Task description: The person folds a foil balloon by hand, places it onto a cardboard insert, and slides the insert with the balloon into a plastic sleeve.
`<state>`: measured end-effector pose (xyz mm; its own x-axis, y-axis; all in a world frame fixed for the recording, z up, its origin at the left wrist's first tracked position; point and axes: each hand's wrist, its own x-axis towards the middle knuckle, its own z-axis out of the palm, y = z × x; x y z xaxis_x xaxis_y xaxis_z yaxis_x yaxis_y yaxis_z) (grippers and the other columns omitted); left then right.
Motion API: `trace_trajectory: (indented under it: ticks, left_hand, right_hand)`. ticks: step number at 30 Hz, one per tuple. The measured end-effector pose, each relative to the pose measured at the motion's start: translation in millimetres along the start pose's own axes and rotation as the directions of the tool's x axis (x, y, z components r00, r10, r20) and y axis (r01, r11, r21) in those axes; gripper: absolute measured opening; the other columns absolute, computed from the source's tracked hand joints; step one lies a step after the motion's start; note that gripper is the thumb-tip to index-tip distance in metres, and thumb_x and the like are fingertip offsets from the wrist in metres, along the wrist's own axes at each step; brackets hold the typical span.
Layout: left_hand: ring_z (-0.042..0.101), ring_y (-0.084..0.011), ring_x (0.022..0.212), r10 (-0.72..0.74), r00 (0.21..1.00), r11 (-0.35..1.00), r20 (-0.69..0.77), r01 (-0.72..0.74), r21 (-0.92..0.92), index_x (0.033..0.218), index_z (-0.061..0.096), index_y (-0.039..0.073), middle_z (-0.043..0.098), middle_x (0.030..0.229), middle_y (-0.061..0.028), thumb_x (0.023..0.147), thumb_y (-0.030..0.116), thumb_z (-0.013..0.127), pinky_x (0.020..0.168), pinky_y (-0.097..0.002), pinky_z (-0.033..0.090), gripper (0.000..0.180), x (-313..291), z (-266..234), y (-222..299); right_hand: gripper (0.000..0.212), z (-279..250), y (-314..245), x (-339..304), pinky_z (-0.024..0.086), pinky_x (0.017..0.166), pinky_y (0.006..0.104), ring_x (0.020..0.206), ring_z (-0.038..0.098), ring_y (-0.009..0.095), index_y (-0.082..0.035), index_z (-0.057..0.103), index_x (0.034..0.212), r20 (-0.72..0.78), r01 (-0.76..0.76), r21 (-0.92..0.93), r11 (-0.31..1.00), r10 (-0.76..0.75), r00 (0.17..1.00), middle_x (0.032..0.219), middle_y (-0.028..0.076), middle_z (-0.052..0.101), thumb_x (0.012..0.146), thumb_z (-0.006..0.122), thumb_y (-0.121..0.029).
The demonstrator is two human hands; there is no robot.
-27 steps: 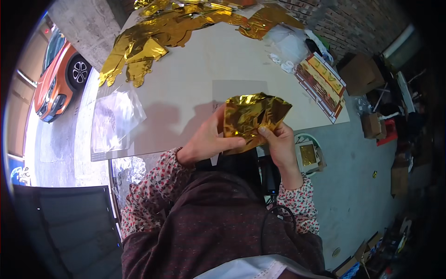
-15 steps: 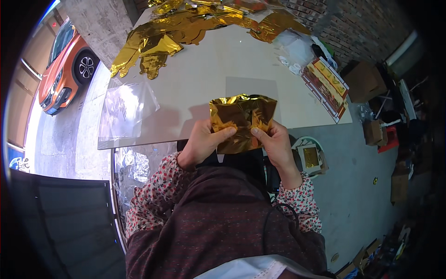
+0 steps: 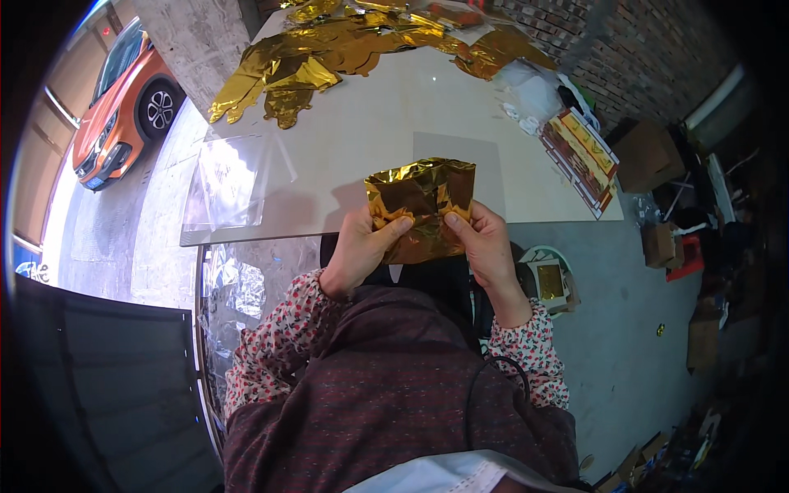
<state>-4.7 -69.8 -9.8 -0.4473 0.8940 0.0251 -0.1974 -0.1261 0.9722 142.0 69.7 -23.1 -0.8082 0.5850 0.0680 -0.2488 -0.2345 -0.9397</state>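
Observation:
A shiny gold foil piece [image 3: 423, 193], folded into a rough rectangle with a crinkled top edge, is held up in front of me at the table's near edge. My left hand [image 3: 362, 246] pinches its left side, thumb on the face toward me. On the other side my right hand [image 3: 485, 246] grips it the same way, thumb pressed near the middle. The fingers behind the foil are hidden. Past it, a grey rectangular sheet [image 3: 464, 160] lies on the pale table [image 3: 370, 115].
Flat gold foil pieces [image 3: 304, 74] are heaped along the table's far side. Clear plastic bags [image 3: 226, 185] lie at the left, a printed colourful card [image 3: 579, 156] at the right. Below the right edge stands a bin [image 3: 551, 279]. Cardboard boxes [image 3: 649, 152] and an orange car [image 3: 127, 107] are farther off.
Both hands still hold the gold foil. Its right edge has drawn inward, so it looks narrower and more upright. The whole view has shifted slightly.

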Motion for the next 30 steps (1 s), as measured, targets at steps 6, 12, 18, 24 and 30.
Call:
trace_trajectory:
  ticks: [6, 12, 18, 24, 30]
  left_hand:
    - [0.061, -0.0077, 0.089, 0.050, 0.999, 0.986, 0.003, -0.050, 0.157, 0.114, 0.062, -0.004, 0.069, 0.102, -0.0036, 0.093, 0.007, 0.064, 0.082, -0.0246, 0.052, 0.024, -8, 3, 7]
    - [0.062, -0.0135, 0.102, 0.118, 0.987, 0.972, 0.109, -0.092, -0.215, 0.121, 0.060, -0.008, 0.069, 0.106, -0.0100, 0.105, 0.033, 0.043, 0.090, -0.0278, 0.049, 0.047, -8, -17, 38]
    - [0.064, -0.0130, 0.099, -0.008, 0.927, 0.950, 0.374, -0.109, 0.292, 0.118, 0.064, -0.006, 0.069, 0.106, -0.0107, 0.101, 0.016, 0.054, 0.090, -0.0263, 0.051, 0.030, -8, -21, 77]
    - [0.064, -0.0133, 0.098, -0.074, 0.928, 0.949, 0.365, -0.046, 0.311, 0.116, 0.063, -0.006, 0.068, 0.106, -0.0108, 0.095, 0.006, 0.061, 0.088, -0.0259, 0.052, 0.024, -12, -13, 79]
    - [0.065, -0.0139, 0.094, 0.022, 0.947, 0.893, 0.321, -0.163, 0.419, 0.111, 0.065, -0.005, 0.068, 0.101, -0.0101, 0.091, 0.006, 0.067, 0.086, -0.0271, 0.053, 0.023, -20, -5, 79]
  right_hand:
    - [0.021, 3, 0, -11, 0.053, 0.081, 0.0249, 0.090, 0.065, 0.010, 0.001, 0.064, 0.114, -0.050, -0.006, -0.127, 0.992, 0.000, 0.999, 0.103, 0.005, 0.070, 0.094, 0.064, -0.005]
    - [0.017, -2, -5, -21, 0.052, 0.079, 0.0239, 0.087, 0.064, 0.009, 0.001, 0.066, 0.109, 0.002, 0.132, -0.242, 0.961, -0.135, 0.991, 0.098, 0.004, 0.070, 0.093, 0.065, -0.003]
    - [0.020, -1, -14, -30, 0.050, 0.079, 0.0220, 0.087, 0.063, 0.007, 0.003, 0.067, 0.111, 0.103, 0.316, -0.461, 0.829, -0.304, 0.947, 0.094, 0.005, 0.072, 0.091, 0.063, 0.003]
    - [0.027, -3, -11, -32, 0.051, 0.075, 0.0235, 0.084, 0.067, 0.010, 0.003, 0.066, 0.108, 0.130, 0.386, -0.577, 0.720, -0.385, 0.914, 0.092, 0.009, 0.072, 0.084, 0.057, 0.013]
    - [0.028, -3, -11, -33, 0.051, 0.075, 0.0233, 0.084, 0.067, 0.011, 0.004, 0.066, 0.108, 0.127, 0.384, -0.554, 0.739, -0.381, 0.916, 0.092, 0.010, 0.072, 0.083, 0.057, 0.013]
